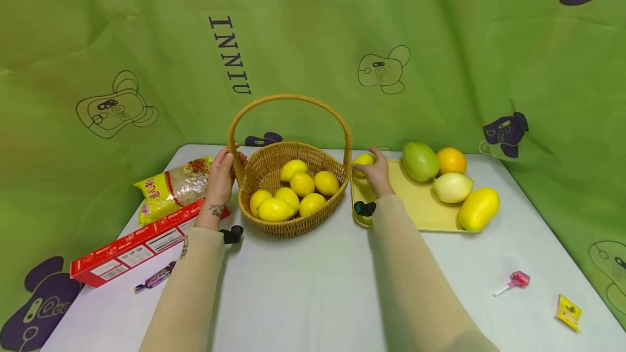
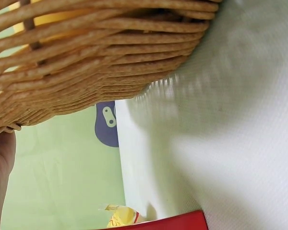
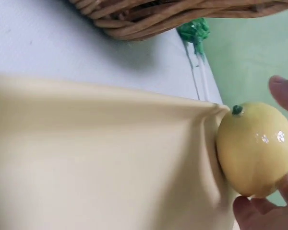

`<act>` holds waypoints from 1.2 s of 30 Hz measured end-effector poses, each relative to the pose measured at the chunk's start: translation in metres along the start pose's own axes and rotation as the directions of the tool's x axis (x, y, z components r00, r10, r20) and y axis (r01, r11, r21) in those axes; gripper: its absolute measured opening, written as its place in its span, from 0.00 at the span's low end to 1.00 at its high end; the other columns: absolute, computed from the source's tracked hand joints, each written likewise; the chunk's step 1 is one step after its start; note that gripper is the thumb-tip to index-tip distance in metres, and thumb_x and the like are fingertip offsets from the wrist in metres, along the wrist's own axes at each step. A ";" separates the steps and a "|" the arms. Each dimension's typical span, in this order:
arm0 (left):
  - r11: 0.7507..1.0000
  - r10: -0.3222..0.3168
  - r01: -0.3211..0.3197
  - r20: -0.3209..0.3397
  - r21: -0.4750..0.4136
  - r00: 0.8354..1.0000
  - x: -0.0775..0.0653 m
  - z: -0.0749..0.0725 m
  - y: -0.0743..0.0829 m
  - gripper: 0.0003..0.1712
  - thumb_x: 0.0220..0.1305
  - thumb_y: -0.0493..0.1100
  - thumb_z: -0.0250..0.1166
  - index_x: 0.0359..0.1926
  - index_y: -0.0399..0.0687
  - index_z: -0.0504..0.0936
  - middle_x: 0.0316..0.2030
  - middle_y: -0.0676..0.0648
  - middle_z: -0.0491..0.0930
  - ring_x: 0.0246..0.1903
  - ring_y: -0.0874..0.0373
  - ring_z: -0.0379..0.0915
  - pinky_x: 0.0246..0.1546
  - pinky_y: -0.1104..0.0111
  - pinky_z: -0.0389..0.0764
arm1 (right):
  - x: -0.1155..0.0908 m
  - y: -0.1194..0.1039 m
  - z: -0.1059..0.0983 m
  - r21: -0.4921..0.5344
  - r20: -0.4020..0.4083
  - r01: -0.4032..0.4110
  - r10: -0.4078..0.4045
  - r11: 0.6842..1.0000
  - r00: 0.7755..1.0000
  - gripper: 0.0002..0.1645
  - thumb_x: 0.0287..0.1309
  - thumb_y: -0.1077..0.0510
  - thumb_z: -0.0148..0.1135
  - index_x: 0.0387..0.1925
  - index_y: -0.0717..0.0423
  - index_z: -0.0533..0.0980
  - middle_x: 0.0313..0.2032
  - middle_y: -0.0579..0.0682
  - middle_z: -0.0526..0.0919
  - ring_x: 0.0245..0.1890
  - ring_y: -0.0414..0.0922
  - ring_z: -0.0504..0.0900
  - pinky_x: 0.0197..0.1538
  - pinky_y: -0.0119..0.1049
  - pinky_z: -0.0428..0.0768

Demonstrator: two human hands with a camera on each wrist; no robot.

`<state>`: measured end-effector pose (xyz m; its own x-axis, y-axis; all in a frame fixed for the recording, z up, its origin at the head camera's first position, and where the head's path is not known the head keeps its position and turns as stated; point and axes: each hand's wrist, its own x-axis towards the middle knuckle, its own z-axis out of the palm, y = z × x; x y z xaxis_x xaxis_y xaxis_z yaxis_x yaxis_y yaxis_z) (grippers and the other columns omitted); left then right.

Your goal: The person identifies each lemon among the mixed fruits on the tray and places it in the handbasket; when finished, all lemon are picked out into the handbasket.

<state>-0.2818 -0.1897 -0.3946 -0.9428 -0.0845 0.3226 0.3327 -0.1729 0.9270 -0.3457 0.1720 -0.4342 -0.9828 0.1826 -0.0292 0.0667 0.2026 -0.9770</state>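
A wicker basket (image 1: 293, 227) with a tall arched handle stands mid-table, several yellow lemons (image 1: 276, 209) inside it. My left hand (image 1: 222, 178) grips the basket on its left side, where the handle meets the rim; in the left wrist view, only part of that hand (image 2: 1, 160) shows below the weave. At the back left corner of the yellow tray (image 1: 411, 211), my right hand (image 1: 377, 174) holds a lemon (image 3: 257, 148) between thumb and fingers. That lemon overlaps the tray's rim in the right wrist view, and I cannot tell whether it touches.
A green mango-like fruit (image 1: 420, 162), an orange (image 1: 451, 161), a pale yellow fruit (image 1: 453, 187) and a long yellow fruit (image 1: 479, 209) occupy the tray's right side. Leftward lie a snack bag (image 1: 176, 189), red box (image 1: 146, 238) and purple candy (image 1: 155, 277). A pink lollipop (image 1: 518, 280) lies front right.
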 end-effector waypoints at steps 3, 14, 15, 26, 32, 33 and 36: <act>1.000 0.005 -0.005 0.003 -0.017 1.000 -0.001 0.001 0.002 0.14 0.72 0.49 0.45 0.51 0.54 0.73 0.35 0.50 0.76 0.39 0.58 0.73 0.45 0.70 0.76 | 0.001 -0.002 0.004 -0.021 0.006 -0.002 0.002 1.000 1.000 0.46 0.44 0.72 0.65 0.66 0.60 0.58 0.67 0.60 0.56 0.64 0.56 0.61 0.62 0.46 0.67; 1.000 0.010 -0.010 0.005 -0.021 1.000 -0.001 -0.001 0.000 0.13 0.71 0.51 0.47 0.49 0.57 0.73 0.36 0.49 0.76 0.39 0.57 0.74 0.44 0.70 0.76 | 0.002 0.005 0.007 -0.097 -0.043 0.017 -0.021 0.995 0.999 0.46 0.41 0.72 0.67 0.65 0.62 0.60 0.65 0.60 0.61 0.64 0.56 0.61 0.66 0.46 0.62; 1.000 0.008 -0.008 0.003 -0.022 1.000 -0.001 -0.001 0.000 0.13 0.71 0.51 0.47 0.50 0.56 0.73 0.36 0.49 0.76 0.39 0.57 0.74 0.44 0.70 0.76 | 0.001 0.005 0.006 -0.094 -0.044 0.020 -0.024 0.995 0.999 0.46 0.41 0.72 0.67 0.65 0.62 0.60 0.64 0.60 0.62 0.64 0.56 0.61 0.66 0.46 0.62; 1.000 0.028 -0.028 -0.001 -0.009 1.000 0.001 0.000 0.001 0.13 0.71 0.49 0.46 0.50 0.55 0.74 0.36 0.47 0.75 0.38 0.56 0.73 0.43 0.69 0.76 | -0.016 -0.004 -0.020 0.253 0.017 0.029 -0.035 0.967 0.999 0.43 0.48 0.72 0.60 0.66 0.56 0.56 0.64 0.58 0.57 0.55 0.48 0.65 0.53 0.34 0.72; 1.000 0.009 -0.009 0.007 0.004 1.000 0.001 0.000 0.001 0.13 0.71 0.51 0.46 0.50 0.56 0.73 0.36 0.49 0.75 0.40 0.55 0.73 0.46 0.67 0.75 | -0.042 -0.015 -0.036 0.374 0.038 0.108 -0.132 0.921 0.991 0.41 0.49 0.78 0.54 0.65 0.61 0.55 0.56 0.51 0.61 0.49 0.41 0.67 0.43 0.23 0.74; 1.000 0.009 -0.009 0.009 0.010 1.000 0.001 0.000 0.001 0.14 0.71 0.51 0.45 0.50 0.56 0.72 0.36 0.49 0.75 0.40 0.55 0.73 0.47 0.66 0.75 | -0.047 -0.016 -0.038 0.390 0.042 0.123 -0.151 0.913 0.988 0.41 0.48 0.79 0.54 0.65 0.62 0.56 0.55 0.49 0.61 0.49 0.40 0.67 0.42 0.23 0.75; 1.000 0.009 -0.009 0.004 0.017 1.000 0.000 0.000 0.001 0.14 0.72 0.51 0.45 0.51 0.56 0.72 0.36 0.50 0.75 0.40 0.55 0.73 0.47 0.65 0.75 | -0.063 -0.021 -0.039 0.431 0.065 0.149 -0.195 0.890 0.979 0.39 0.47 0.81 0.53 0.62 0.61 0.58 0.51 0.45 0.63 0.48 0.40 0.68 0.42 0.23 0.76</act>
<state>-0.2819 -0.1901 -0.3936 -0.9399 -0.0824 0.3312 0.3404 -0.1553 0.9274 -0.2783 0.1942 -0.4040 -0.9859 0.0768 0.1485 -0.1615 -0.2075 -0.9648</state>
